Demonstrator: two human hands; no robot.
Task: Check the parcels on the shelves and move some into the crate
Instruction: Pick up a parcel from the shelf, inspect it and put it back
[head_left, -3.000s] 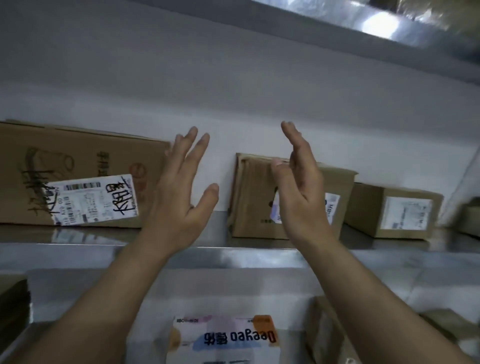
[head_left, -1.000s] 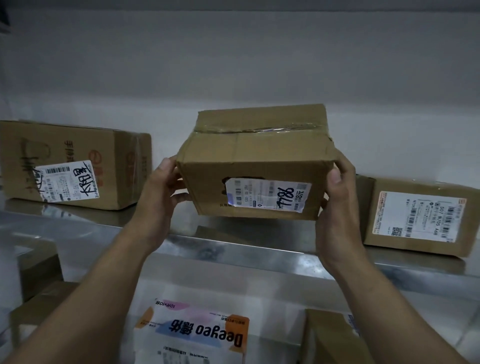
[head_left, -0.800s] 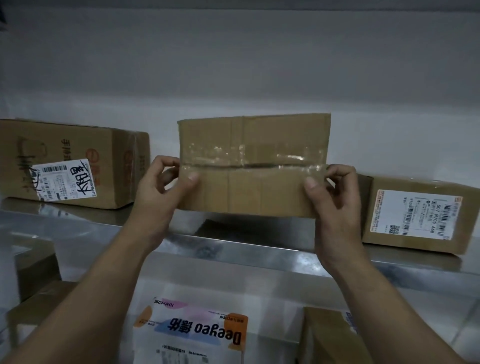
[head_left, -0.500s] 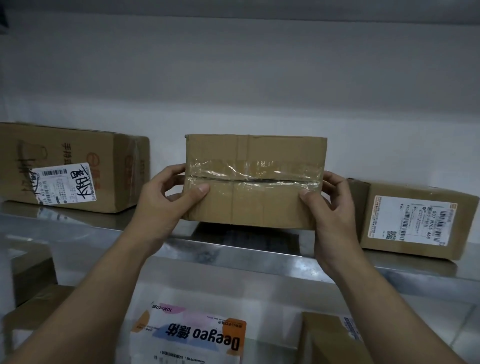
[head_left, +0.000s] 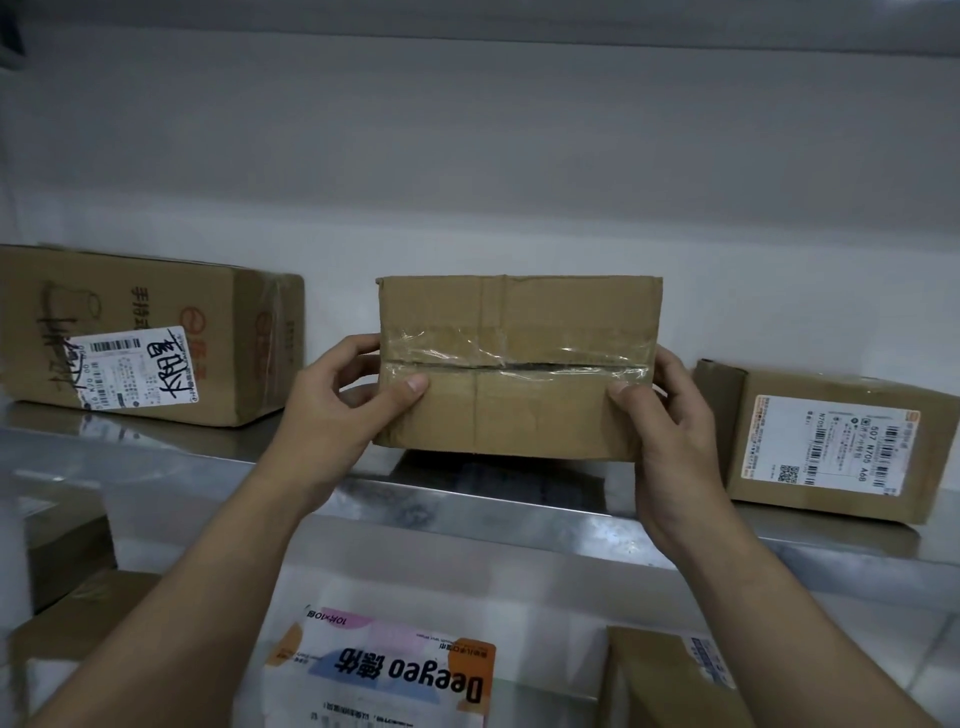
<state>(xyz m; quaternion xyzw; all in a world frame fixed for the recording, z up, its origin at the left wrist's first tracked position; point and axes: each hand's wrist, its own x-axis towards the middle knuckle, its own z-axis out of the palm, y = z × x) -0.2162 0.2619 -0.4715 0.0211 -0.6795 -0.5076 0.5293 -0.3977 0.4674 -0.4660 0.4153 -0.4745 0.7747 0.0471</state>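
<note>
A brown cardboard parcel (head_left: 519, 364) hangs just above the steel shelf (head_left: 467, 499), its taped seam facing me. My left hand (head_left: 343, 410) grips its left end, thumb on the front face. At the right end my right hand (head_left: 670, 431) holds it the same way. The parcel's label is turned out of sight. No crate is in view.
A large carton (head_left: 150, 332) with a handwritten label stands on the shelf at left. On the right sits a smaller box (head_left: 826, 441) with a white label. On the lower shelf lie a white "Deeyeo" package (head_left: 384, 670) and several brown boxes (head_left: 670, 680).
My open hands reached in and took the parcel off the shelf. I tipped it so the label turned away and the taped face came toward me, then lowered it slightly.
</note>
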